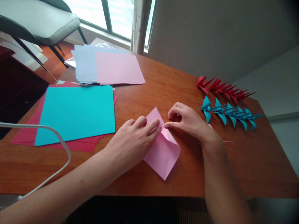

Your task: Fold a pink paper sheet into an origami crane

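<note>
A pink sheet of paper [163, 152], partly folded, lies on the wooden table [149, 183] near its front edge. My left hand [134, 140] lies flat on the sheet's left part, fingers stretched out and pressing it down. My right hand [187, 119] is curled, its fingertip pressing a fold near the sheet's upper corner.
A teal sheet [77, 113] lies on red sheets [28, 133] at the left. Behind them is a stack of lavender [84, 63] and pink paper [118, 68]. Rows of red [224, 88] and blue folded paper figures [230, 113] lie at the right. A white cable [46, 129] loops at the left; a chair [42, 21] stands behind.
</note>
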The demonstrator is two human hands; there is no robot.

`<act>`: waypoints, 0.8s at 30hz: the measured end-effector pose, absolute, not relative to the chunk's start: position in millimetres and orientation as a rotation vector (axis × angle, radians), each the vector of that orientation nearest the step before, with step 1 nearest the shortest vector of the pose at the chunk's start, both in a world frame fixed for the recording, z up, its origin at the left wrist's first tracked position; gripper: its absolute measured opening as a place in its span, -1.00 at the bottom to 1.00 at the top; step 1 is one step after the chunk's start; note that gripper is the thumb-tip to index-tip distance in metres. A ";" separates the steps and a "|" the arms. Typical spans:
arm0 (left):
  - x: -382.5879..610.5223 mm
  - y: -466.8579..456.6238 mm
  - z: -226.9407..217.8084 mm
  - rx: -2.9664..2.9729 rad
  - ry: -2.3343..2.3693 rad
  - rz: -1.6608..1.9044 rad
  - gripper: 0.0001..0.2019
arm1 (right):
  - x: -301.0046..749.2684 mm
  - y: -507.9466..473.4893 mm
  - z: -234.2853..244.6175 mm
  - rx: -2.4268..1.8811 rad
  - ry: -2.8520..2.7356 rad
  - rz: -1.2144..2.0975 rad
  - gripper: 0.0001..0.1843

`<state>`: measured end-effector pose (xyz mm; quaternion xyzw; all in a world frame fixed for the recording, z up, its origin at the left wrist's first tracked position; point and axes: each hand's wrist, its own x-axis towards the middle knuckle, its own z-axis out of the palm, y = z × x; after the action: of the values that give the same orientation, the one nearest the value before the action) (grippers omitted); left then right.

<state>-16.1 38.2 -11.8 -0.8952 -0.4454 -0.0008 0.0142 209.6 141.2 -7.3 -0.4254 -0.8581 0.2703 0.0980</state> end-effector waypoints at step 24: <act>-16.1 38.7 -14.9 -2.768 -1.399 -0.059 -0.53 | 174.7 154.1 -14.9 -1.429 -2.165 0.808 -0.49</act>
<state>-16.1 38.7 -14.9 -0.8921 -0.4510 -0.0190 0.0199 174.7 154.1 -14.9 -0.5141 -0.7789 0.2909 0.2106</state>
